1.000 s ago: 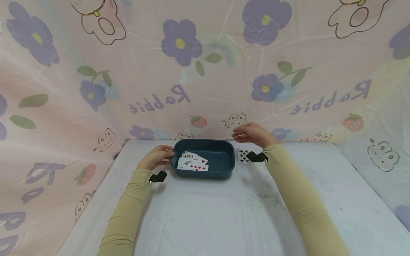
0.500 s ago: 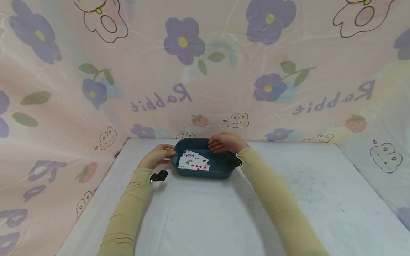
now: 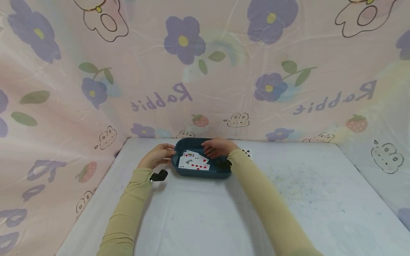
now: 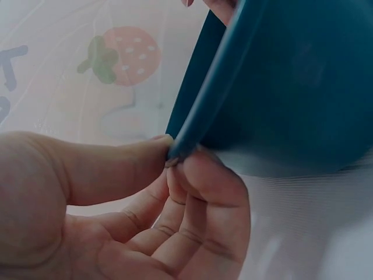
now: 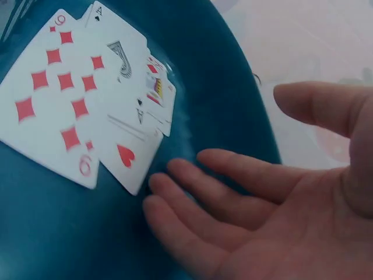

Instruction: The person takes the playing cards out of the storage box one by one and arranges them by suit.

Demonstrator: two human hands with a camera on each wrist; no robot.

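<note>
My left hand pinches the left rim of a dark teal plastic basin; in the left wrist view the thumb lies on one side of the rim and the fingers on the other. Several playing cards lie face up, overlapping, in the basin's left part. Among them the right wrist view shows a nine of diamonds, an ace of spades and a card with one red heart. Over the basin's right part is my right hand, fingers extended, holding nothing, fingertips close to the cards.
Just right of the basin, another card with black clubs lies on the white table, partly hidden behind the right sleeve. A patterned cloth hangs behind and at both sides.
My right hand has moved left and down from above the clubs card to over the basin. The left hand keeps its hold on the rim, and the cards lie as before.
</note>
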